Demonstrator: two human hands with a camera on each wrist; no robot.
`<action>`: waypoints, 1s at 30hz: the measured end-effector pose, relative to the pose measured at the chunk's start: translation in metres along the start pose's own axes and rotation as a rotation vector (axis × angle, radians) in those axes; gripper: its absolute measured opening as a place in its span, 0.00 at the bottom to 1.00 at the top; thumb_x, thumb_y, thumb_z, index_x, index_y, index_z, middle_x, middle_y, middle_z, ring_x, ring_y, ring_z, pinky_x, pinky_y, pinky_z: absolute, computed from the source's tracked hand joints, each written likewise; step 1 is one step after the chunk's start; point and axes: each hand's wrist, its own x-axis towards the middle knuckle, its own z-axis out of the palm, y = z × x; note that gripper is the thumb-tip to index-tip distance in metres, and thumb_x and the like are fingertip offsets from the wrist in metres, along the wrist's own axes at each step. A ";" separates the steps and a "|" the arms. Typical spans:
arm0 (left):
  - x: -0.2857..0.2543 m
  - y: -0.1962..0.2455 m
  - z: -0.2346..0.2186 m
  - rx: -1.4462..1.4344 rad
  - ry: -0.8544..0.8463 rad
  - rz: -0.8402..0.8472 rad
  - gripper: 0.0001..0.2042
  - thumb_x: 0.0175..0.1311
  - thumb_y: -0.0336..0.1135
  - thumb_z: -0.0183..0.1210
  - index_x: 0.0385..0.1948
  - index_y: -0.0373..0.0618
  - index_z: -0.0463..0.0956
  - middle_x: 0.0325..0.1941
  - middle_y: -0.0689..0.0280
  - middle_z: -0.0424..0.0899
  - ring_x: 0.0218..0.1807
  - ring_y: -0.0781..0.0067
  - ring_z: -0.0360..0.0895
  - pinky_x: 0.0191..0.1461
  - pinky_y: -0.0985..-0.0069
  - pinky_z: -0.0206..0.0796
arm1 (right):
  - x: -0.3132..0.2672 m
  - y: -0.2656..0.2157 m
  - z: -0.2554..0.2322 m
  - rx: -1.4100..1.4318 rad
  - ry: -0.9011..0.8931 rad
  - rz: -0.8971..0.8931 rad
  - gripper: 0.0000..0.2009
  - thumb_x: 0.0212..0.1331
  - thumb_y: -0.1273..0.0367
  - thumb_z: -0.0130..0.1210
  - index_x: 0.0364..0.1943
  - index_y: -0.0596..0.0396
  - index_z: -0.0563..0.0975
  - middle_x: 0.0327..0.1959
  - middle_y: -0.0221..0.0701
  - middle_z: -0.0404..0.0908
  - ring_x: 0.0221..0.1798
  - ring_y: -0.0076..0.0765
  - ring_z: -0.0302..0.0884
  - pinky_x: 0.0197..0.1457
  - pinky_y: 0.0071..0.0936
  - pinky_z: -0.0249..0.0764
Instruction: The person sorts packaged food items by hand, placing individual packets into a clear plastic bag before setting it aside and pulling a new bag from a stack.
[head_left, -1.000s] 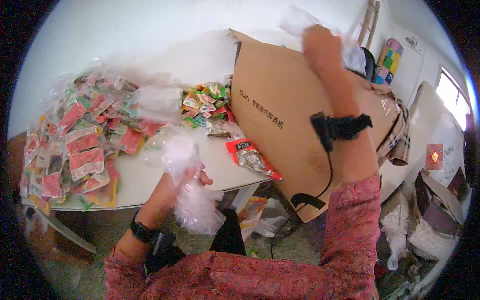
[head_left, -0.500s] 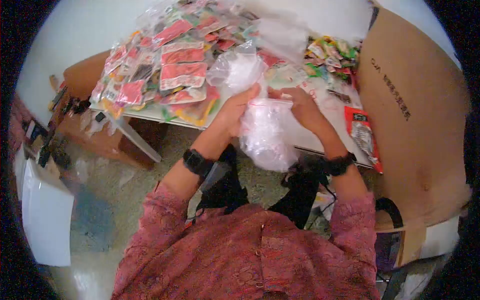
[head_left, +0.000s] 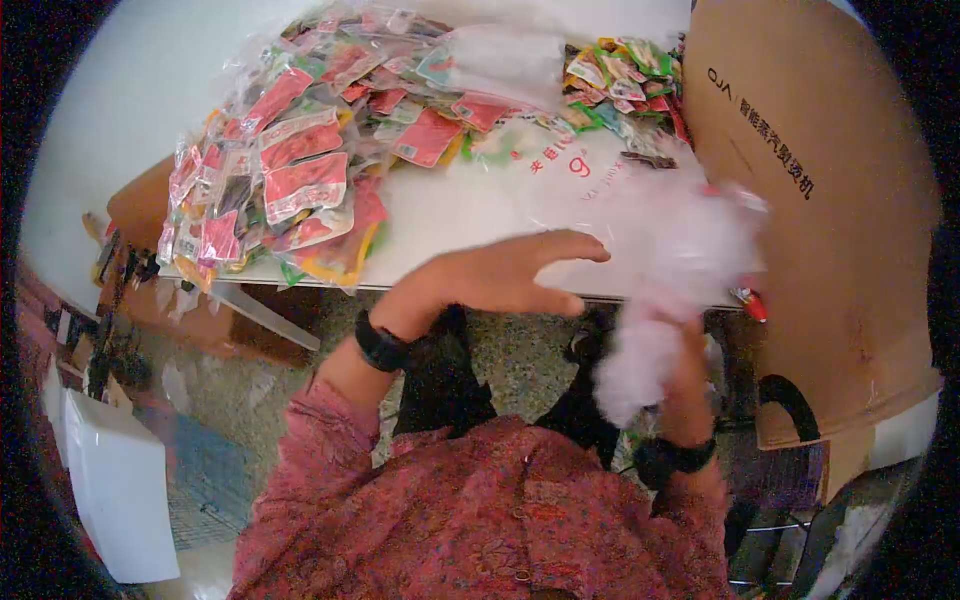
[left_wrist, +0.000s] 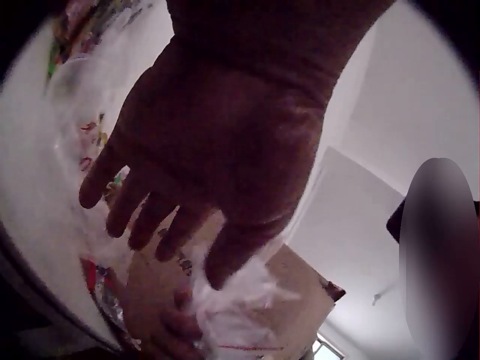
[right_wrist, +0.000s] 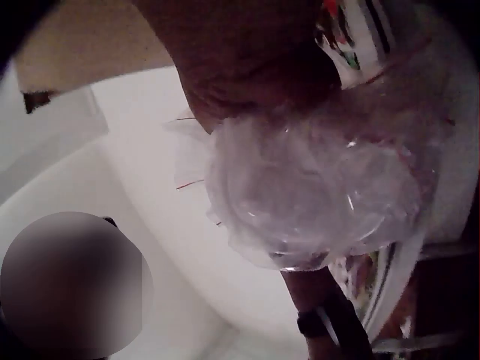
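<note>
My right hand (head_left: 688, 365) grips a crumpled bundle of clear plastic bags (head_left: 695, 240), blurred by motion, over the table's front edge beside the cardboard box. Bag material bulges out on both sides of the fist, and in the right wrist view the bags (right_wrist: 315, 195) hide most of the fingers. Thin red lines show along some bag edges. My left hand (head_left: 500, 275) hangs in front of the table with its fingers extended and thumb apart, holding nothing. In the left wrist view its bare palm (left_wrist: 217, 142) faces the camera.
A large heap of clear-bagged red packets (head_left: 305, 160) covers the table's left side. Small colourful packets (head_left: 630, 75) lie at the back, near a flat clear bag with red print (head_left: 575, 168). A big cardboard box (head_left: 800, 200) stands at the right, partly beyond the table edge.
The right hand came down from above the box to join the left at the bags. Since then the left has let go, and the right has moved rightward with the bundle.
</note>
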 end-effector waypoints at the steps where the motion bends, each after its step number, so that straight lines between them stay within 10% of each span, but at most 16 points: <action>1: 0.010 0.003 -0.012 -0.003 -0.079 -0.119 0.20 0.54 0.47 0.51 0.43 0.42 0.69 0.46 0.57 0.71 0.50 0.66 0.66 0.52 0.69 0.58 | -0.007 -0.028 0.004 0.770 -0.605 0.181 0.06 0.46 0.64 0.49 0.21 0.49 0.71 0.20 0.25 0.69 0.19 0.18 0.63 0.19 0.18 0.61; 3: 0.028 0.011 -0.020 -0.012 -0.156 -0.238 0.21 0.52 0.49 0.52 0.42 0.43 0.70 0.45 0.56 0.70 0.49 0.66 0.66 0.49 0.68 0.60 | -0.070 0.006 -0.016 0.653 -0.465 0.075 0.07 0.47 0.63 0.48 0.25 0.49 0.70 0.23 0.26 0.69 0.22 0.21 0.64 0.23 0.20 0.62; 10: 0.097 -0.001 0.050 0.916 0.113 0.155 0.23 0.43 0.46 0.59 0.42 0.49 0.69 0.46 0.55 0.67 0.48 0.58 0.65 0.44 0.63 0.62 | -0.099 -0.025 -0.092 -0.219 0.467 -0.628 0.24 0.54 0.57 0.41 0.54 0.55 0.58 0.44 0.34 0.68 0.45 0.36 0.69 0.46 0.33 0.69; 18: 0.056 -0.058 0.033 0.987 -0.390 -0.191 0.17 0.46 0.35 0.52 0.41 0.45 0.67 0.45 0.54 0.69 0.47 0.54 0.67 0.46 0.64 0.64 | -0.071 -0.014 -0.025 -0.400 0.667 -0.542 0.22 0.51 0.60 0.45 0.49 0.56 0.64 0.44 0.35 0.70 0.43 0.35 0.70 0.43 0.32 0.70; 20: 0.035 -0.065 0.016 0.787 -0.059 -0.045 0.13 0.49 0.31 0.49 0.38 0.43 0.67 0.48 0.56 0.68 0.48 0.55 0.67 0.48 0.65 0.64 | -0.063 -0.017 -0.015 -0.346 0.710 -0.532 0.19 0.47 0.67 0.49 0.46 0.57 0.68 0.44 0.36 0.71 0.42 0.33 0.70 0.42 0.28 0.70; 24: -0.002 -0.045 -0.013 0.410 0.003 -0.095 0.15 0.51 0.30 0.52 0.42 0.41 0.66 0.51 0.58 0.67 0.52 0.58 0.66 0.53 0.70 0.60 | -0.049 -0.008 -0.024 -0.198 0.694 -0.561 0.26 0.53 0.51 0.41 0.50 0.56 0.61 0.42 0.35 0.70 0.41 0.36 0.71 0.41 0.33 0.71; 30: 0.028 -0.063 -0.090 0.760 0.398 -0.059 0.21 0.51 0.40 0.54 0.46 0.44 0.63 0.47 0.55 0.69 0.46 0.56 0.69 0.47 0.64 0.62 | -0.036 0.002 -0.008 -0.285 0.687 -0.497 0.22 0.50 0.61 0.44 0.49 0.56 0.63 0.42 0.33 0.71 0.39 0.31 0.70 0.39 0.27 0.69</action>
